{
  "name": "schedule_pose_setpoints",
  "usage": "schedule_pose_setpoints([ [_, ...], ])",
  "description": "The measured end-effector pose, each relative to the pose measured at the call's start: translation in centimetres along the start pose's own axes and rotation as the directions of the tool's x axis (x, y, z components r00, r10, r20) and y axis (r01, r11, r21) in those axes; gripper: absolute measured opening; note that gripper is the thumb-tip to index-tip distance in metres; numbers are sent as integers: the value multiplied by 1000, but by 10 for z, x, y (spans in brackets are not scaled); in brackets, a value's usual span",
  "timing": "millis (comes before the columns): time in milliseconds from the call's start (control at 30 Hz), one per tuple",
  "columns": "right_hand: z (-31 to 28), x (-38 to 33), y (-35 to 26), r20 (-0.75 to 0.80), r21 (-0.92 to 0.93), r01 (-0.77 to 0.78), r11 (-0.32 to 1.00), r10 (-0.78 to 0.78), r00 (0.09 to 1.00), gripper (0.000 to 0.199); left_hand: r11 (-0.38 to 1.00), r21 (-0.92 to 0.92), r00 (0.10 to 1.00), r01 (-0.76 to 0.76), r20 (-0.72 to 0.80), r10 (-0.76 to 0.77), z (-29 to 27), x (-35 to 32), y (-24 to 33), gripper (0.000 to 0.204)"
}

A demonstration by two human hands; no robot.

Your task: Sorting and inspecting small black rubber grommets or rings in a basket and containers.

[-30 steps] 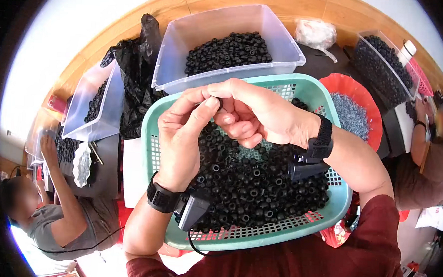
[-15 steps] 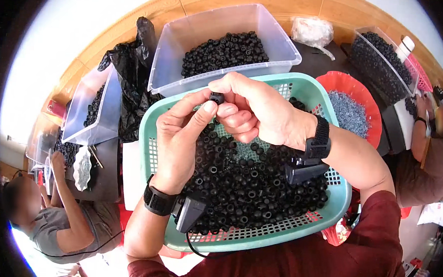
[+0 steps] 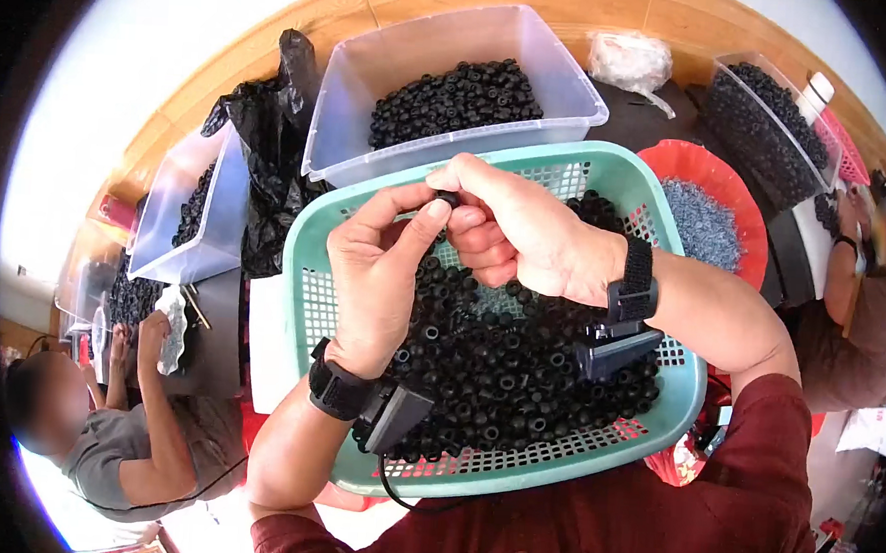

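A small round black plastic part [image 3: 448, 198] is pinched between the fingertips of both hands, above the far side of a green plastic basket [image 3: 693, 390]. My left hand [image 3: 378, 273] grips it from the left with thumb and forefinger. From the right, my right hand [image 3: 541, 232] holds it, thumb on top and the other fingers curled beneath. Its underside and any finer detail are covered by the fingers. Below lie many loose black ring-like parts [image 3: 518, 371], heaped in the basket.
Beyond the basket stands a clear bin [image 3: 347, 101] of black parts. A red bowl [image 3: 752, 208] of small blue-grey pieces is at the right. A black plastic bag [image 3: 269, 157] and another clear bin [image 3: 164, 252] are at the left. Co-workers sit on both sides.
The black part has turned between my fingertips, and my left thumb covers more of it. My left wrist has shifted slightly right. The left co-worker's hand has moved onto the white tray.
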State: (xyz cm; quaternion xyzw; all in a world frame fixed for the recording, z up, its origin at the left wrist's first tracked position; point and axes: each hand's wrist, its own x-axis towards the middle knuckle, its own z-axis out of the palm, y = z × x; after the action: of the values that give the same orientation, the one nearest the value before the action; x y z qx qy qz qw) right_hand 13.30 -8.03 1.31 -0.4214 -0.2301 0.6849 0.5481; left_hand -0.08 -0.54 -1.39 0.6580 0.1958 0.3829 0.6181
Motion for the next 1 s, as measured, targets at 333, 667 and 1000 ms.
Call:
schedule_pose_setpoints([
  [333,-4,-4,-8,235,-33,-68,997,74,969,46,981,-159,940,106,338,-47,-23,11,4,25],
  [667,-4,-3,-5,211,-82,-76,994,92,973,45,989,-124,953,80,302,-39,-24,10,2,28],
  [1000,-2,-6,-7,198,-65,-93,994,104,975,46,997,-79,956,25,292,-1,-22,12,5,25],
])
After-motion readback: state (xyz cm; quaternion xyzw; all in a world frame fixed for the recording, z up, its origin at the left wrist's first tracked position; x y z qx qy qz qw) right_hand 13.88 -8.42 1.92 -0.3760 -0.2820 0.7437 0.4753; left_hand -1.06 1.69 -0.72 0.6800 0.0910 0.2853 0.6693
